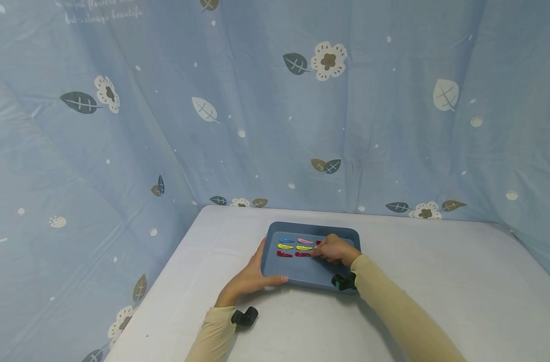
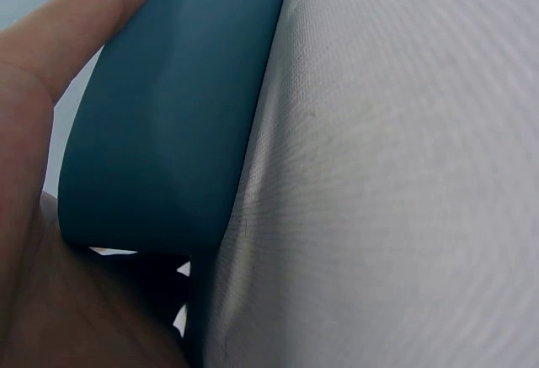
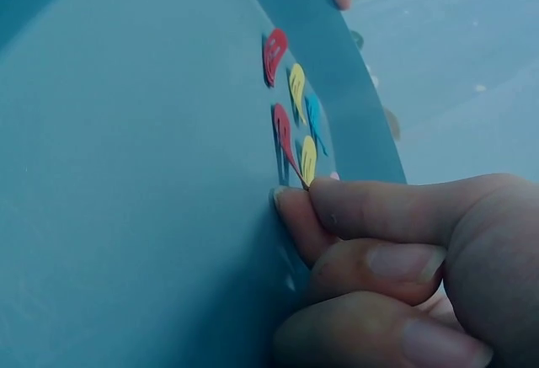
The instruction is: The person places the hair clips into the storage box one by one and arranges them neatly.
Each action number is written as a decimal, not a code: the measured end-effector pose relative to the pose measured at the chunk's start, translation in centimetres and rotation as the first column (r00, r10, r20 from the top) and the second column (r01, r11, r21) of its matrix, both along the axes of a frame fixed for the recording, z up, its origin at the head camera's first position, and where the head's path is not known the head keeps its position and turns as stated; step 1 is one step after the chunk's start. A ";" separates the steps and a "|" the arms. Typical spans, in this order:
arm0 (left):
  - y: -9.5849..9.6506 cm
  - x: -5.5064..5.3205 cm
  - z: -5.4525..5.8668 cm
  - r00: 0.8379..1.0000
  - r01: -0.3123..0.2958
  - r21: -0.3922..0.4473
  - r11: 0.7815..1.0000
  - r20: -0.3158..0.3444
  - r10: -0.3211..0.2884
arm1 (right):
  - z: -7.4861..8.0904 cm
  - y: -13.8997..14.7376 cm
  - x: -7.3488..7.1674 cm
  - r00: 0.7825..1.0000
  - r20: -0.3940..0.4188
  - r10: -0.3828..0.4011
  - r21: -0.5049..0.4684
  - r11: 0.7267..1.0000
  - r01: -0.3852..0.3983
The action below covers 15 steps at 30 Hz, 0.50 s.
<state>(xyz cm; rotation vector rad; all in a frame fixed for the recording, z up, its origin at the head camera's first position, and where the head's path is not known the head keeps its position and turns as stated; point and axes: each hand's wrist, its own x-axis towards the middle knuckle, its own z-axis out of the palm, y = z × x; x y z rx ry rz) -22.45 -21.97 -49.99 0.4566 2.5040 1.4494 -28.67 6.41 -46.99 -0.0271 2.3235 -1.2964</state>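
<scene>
A shallow blue-grey tray (image 1: pixel 302 274) holds rows of small snap hair clips. With thumb and forefinger, my right hand (image 1: pixel 336 250) pinches the narrow end of a red hair clip (image 3: pixel 284 124); its wide end points left, close over the tray floor. My left hand (image 1: pixel 252 275) grips the tray's near left corner, the thumb along the front wall and the fingers along the left side. Left of the held clip lies another red clip (image 1: pixel 284 254). Behind them are yellow clips (image 1: pixel 304 248), a blue clip (image 1: pixel 286 240) and a pink clip (image 1: pixel 305 241). My right hand partly covers the clips at the right.
The tray stands on a table covered with white cloth (image 1: pixel 438 281). Pale blue curtains (image 1: pixel 257 100) with leaf and flower prints hang behind the table and along its left side. A small black wrist camera (image 1: pixel 245 317) sits at my left cuff, another black camera (image 1: pixel 344 282) at my right.
</scene>
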 end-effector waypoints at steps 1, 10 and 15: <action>0.0 0.0 0.0 1.000 0.000 -0.001 1.000 -0.001 0.000 | 0.0 0.0 0.0 1.000 0.003 -0.001 0.000 1.000 0.001; 0.1 0.1 0.2 1.000 0.004 -0.006 1.000 -0.014 -0.004 | -0.2 0.6 -0.2 1.000 0.013 -0.010 -0.004 1.000 0.010; 0.0 0.1 0.2 1.000 -0.002 -0.004 1.000 -0.003 0.002 | 0.2 1.2 -0.1 1.000 0.000 -0.004 0.013 1.000 0.004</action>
